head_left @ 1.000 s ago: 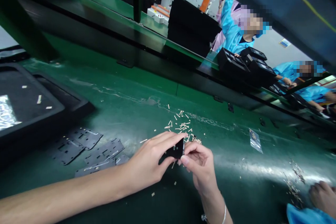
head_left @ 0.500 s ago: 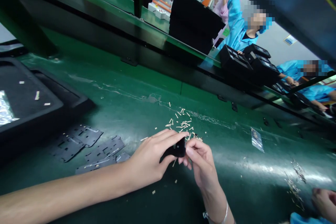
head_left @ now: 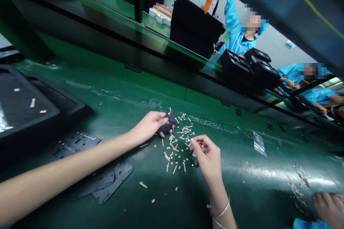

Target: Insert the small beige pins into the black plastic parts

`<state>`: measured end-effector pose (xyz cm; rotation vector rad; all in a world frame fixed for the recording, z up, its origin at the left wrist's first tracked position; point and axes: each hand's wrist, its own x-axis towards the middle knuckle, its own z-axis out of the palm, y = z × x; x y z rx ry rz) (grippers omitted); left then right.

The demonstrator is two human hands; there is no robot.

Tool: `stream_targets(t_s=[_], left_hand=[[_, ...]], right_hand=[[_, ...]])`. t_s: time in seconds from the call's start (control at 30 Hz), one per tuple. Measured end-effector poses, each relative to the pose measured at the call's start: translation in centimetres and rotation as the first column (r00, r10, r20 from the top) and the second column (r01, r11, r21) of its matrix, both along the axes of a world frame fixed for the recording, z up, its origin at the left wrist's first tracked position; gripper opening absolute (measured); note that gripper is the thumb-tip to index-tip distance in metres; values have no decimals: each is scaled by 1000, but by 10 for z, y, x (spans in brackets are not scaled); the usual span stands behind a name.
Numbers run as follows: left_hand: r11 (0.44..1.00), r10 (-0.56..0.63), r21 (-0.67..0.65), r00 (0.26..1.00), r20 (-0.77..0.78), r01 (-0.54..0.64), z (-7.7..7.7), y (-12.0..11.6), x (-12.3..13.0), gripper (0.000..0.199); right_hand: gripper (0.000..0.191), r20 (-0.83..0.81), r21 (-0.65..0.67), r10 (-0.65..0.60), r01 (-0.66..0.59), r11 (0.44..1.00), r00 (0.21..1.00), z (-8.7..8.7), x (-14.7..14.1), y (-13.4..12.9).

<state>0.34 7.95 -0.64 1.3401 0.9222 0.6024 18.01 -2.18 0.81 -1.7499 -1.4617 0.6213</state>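
Note:
My left hand [head_left: 149,127] comes in from the left and holds a small black perforated plate [head_left: 168,123] in its fingers. My right hand [head_left: 206,154] hangs low over the edge of a scatter of small tan strips [head_left: 174,148], its fingertips pinched close together. Whether a strip lies between those fingers is hidden. The strips lie loose on the green bench top [head_left: 150,200], between my two hands. A bracelet [head_left: 219,213] circles my right wrist.
Flat black perforated plates [head_left: 114,182] lie under my left forearm, near a black tray [head_left: 27,109]. A clear bag [head_left: 259,144] and metal scraps [head_left: 298,189] lie to the right. Another person's hand [head_left: 329,207] shows at bottom right. Blue-clad people and stacked black trays [head_left: 193,25] stand beyond.
My hands have come apart. The left hand has carried the black plate up and to the left, and the right hand has dropped toward the tan strips.

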Motion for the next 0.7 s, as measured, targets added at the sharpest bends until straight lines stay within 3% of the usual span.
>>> stream_targets(t_s=[0.07, 0.17, 0.27, 0.33, 0.43, 0.57, 0.63, 0.7], left_hand=[[994, 90, 70, 986, -144, -80, -3, 35, 7, 20], [963, 232, 189, 949, -214, -193, -3, 85, 23, 21], [889, 406, 338, 872, -272, -309, -1, 121, 31, 25], [819, 513, 448, 809, -288, -359, -1, 130, 29, 24], [751, 568, 565, 771, -288, -342, -4, 122, 16, 25], [747, 419, 642, 872, -251, -174, -4, 80, -6, 18], [780, 295, 617, 931, -216, -104, 0, 52, -14, 18], [858, 173, 511, 966, -191, -53, 7, 24, -18, 19]], right_hand=[[19, 67, -58, -18, 22, 998, 998, -6, 5, 3], [14, 227, -129, 28, 2, 992, 974, -12, 7, 5], [7, 341, -183, 195, -138, 973, 920, -12, 3, 3], [10, 390, -215, 331, -265, 940, 859, -9, -2, 0], [13, 436, -267, 450, -366, 892, 779, -6, -11, -4], [15, 447, -329, 464, -341, 880, 765, -7, -19, -5], [15, 434, -342, 456, -326, 881, 777, -9, -19, -5], [15, 420, -334, 444, -320, 887, 791, -11, -17, -4]])
